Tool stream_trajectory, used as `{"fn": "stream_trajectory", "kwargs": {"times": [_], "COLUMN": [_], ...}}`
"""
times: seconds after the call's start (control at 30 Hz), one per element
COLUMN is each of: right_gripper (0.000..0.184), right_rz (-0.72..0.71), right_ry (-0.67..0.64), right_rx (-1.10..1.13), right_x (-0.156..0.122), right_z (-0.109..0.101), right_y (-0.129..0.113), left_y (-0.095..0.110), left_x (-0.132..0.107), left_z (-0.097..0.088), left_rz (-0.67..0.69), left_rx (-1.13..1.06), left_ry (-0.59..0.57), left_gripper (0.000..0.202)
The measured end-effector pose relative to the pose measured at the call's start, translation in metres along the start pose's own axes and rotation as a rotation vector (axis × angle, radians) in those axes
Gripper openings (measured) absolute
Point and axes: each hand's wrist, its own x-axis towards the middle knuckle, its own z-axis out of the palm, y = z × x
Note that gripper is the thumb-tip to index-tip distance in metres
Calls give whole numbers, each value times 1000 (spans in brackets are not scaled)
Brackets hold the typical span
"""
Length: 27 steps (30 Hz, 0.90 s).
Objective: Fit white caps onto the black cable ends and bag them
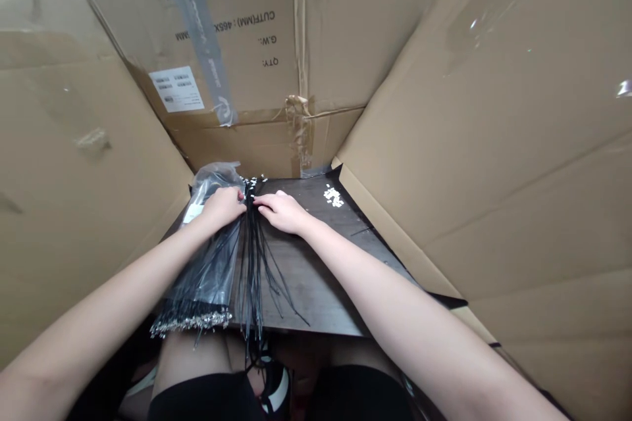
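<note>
A loose bunch of thin black cords (255,263) with small metal ends lies lengthwise on a dark wooden board (316,283). My left hand (223,205) rests curled on the bunch's far end, beside a clear plastic bag (210,270) that holds more black cords with silvery ends. My right hand (282,210) lies just right of the bunch, its fingertips pinching at the cord tips near the left hand. What the fingers hold is too small to see clearly.
A small heap of white bits (334,196) lies at the board's far right. Cardboard walls (494,145) close in on left, back and right. My knees (207,368) show below the board's near edge.
</note>
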Motion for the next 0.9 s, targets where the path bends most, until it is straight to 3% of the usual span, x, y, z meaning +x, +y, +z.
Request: {"fn": "stream_trajectory", "kwargs": {"times": [0.13, 0.4, 0.47, 0.6, 0.73, 0.83, 0.9], "right_gripper": [29, 34, 37, 40, 39, 40, 40], "right_rz": [95, 646, 706, 772, 773, 762, 749], "right_ry": [164, 491, 487, 327, 288, 279, 274], "right_rx": [-73, -281, -319, -358, -361, -357, -350], "right_x": [-4, -18, -22, -26, -23, -20, -19], "right_z": [-10, -49, -55, -56, -53, -52, -51], "right_y": [-1, 15, 21, 28, 34, 37, 38], "left_y": [-4, -19, -16, -10, -21, -41, -54], "left_x": [-4, -5, -7, -18, -55, -110, -152], "left_z": [-1, -3, -2, -10, -40, -62, -67], "left_rz": [27, 3, 20, 44, -39, -198, -360], "left_rx": [-70, -180, -185, -223, -450, -687, -739], "left_ry": [39, 29, 53, 70, 167, 325, 430], "left_gripper": [29, 15, 14, 19, 32, 40, 39]}}
